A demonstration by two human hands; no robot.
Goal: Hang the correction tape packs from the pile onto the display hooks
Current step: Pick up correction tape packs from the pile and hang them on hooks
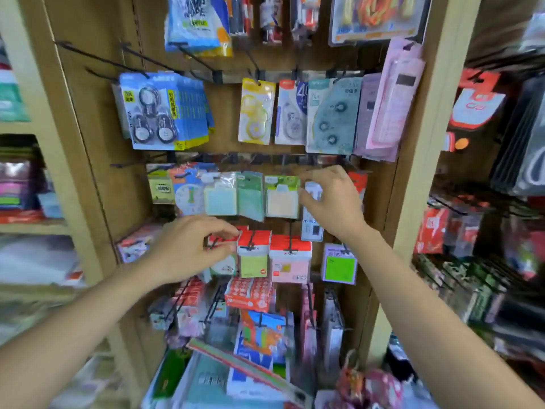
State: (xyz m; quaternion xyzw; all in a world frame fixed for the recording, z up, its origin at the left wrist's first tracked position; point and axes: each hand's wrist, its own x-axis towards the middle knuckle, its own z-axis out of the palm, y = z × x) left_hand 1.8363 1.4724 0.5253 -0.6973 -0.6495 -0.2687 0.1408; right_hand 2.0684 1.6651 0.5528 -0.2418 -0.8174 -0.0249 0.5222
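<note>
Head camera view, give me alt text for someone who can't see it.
Two bare hands reach into a hook display of stationery: the right hand pinches a white pack mid-row, the left hand pinches a red-topped pack below.

Correction tape packs [165, 110] hang on upper hooks [147, 59]. Below, your right hand [330, 199] at sticky note packs [281, 199], up-right of your left hand [188, 249] at lower hook [213, 244].

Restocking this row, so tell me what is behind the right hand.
A tall white pack, its top pinched by the right hand, and the corner of a red pack. The rest of the red pack, and how either hangs, is covered.
</note>
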